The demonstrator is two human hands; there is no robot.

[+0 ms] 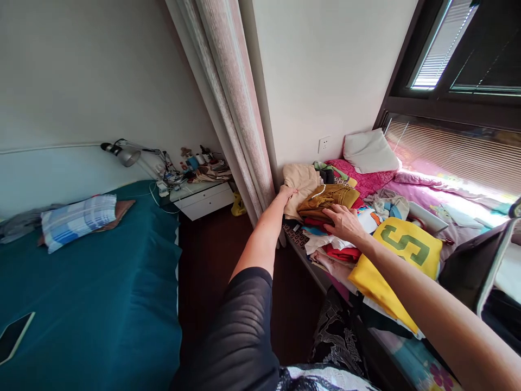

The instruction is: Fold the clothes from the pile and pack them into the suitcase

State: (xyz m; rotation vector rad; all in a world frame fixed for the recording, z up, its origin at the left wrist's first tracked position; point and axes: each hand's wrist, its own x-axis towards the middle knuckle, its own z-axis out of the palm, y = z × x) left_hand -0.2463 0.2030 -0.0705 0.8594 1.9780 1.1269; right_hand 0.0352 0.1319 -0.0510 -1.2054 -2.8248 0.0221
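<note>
My left hand (pixel 288 194) is closed around the left edge of a folded beige garment (pixel 302 176), part of its fingers hidden by the cloth. To its right, my right hand (pixel 344 221) rests with fingers spread on a mustard-brown garment (pixel 325 198) with a white drawstring. Beneath both lies a heap of clothes with a red piece (pixel 344 253) and a white piece (pixel 319 242). Under my right forearm is a folded yellow garment (pixel 411 239) with a green letter S.
The clothes lie on a window ledge with pink bedding (pixel 427 187) and a white pillow (pixel 370 151). A black open case (pixel 468 260) stands at the right. A curtain (pixel 228 81) hangs beside the ledge. Across the dark floor is a teal bed (pixel 101 282), near a white nightstand (pixel 205 201).
</note>
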